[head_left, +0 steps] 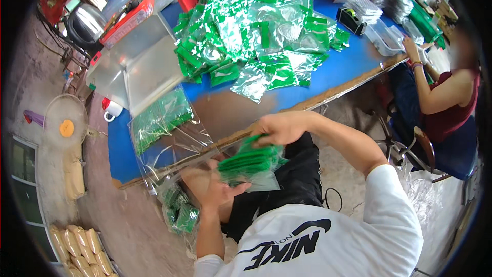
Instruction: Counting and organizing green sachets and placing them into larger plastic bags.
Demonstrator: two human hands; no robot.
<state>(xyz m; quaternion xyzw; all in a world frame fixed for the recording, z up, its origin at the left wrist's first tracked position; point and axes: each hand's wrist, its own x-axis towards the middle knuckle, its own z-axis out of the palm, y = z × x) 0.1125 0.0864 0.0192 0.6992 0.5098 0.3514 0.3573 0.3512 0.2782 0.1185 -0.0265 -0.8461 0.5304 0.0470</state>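
Note:
A stack of green-topped clear plastic packets (245, 164) is held over my lap, just off the table's front edge. My left hand (221, 191) closes round the stack's lower left side, thumb across the front. From above, my right hand (279, 129) grips the upper end of the stack, its fingertips partly hidden. To the left, a large clear bag (163, 118) filled with green packets lies on the table, its loose end hanging over the edge. A big heap of green and clear packets (256, 31) covers the middle of the blue table.
The blue table (341, 74) has a worn brown edge. Left of the heap stands an open translucent bin (148, 56), with a white mug (111, 109) beside it. Another bag of green packets (179, 210) hangs below the edge. A seated co-worker (443, 87) works at the right.

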